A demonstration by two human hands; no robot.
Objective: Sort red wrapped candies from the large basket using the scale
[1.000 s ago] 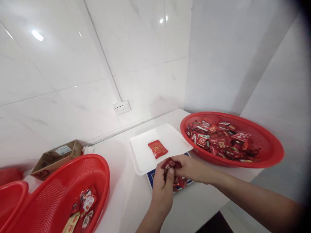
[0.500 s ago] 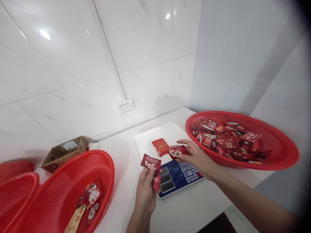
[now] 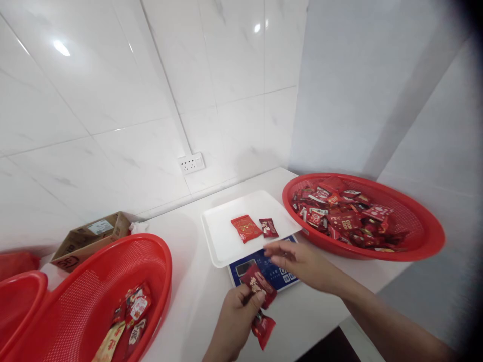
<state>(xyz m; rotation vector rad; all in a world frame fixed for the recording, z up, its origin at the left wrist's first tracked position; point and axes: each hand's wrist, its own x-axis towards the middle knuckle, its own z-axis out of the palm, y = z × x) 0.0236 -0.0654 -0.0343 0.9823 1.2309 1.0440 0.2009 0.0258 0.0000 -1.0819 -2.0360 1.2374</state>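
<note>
My left hand (image 3: 241, 314) is closed on red snack packets (image 3: 260, 286); a dark red one shows above the thumb and a brighter red one (image 3: 263, 329) hangs below. My right hand (image 3: 298, 261) is over the blue keypad panel (image 3: 241, 274) of the scale, fingers apart and nothing in them. On the scale's white tray (image 3: 219, 251) lie a bright red square packet (image 3: 246, 229) and, just right of it, a small dark red packet (image 3: 268, 228). My left hand and its packets partly cover the panel and displays.
At the right, a red plastic basket (image 3: 426, 226) holds many wrapped snacks. Another red basket (image 3: 86, 286) at the left has several packets inside. Behind it stands an open cardboard box (image 3: 94, 236). A wall socket (image 3: 191, 163) sits above the white table (image 3: 181, 286).
My right hand has let go of the dark red packet, which now lies on the tray, and moved toward me. My left hand has moved right and lower with its packets.
</note>
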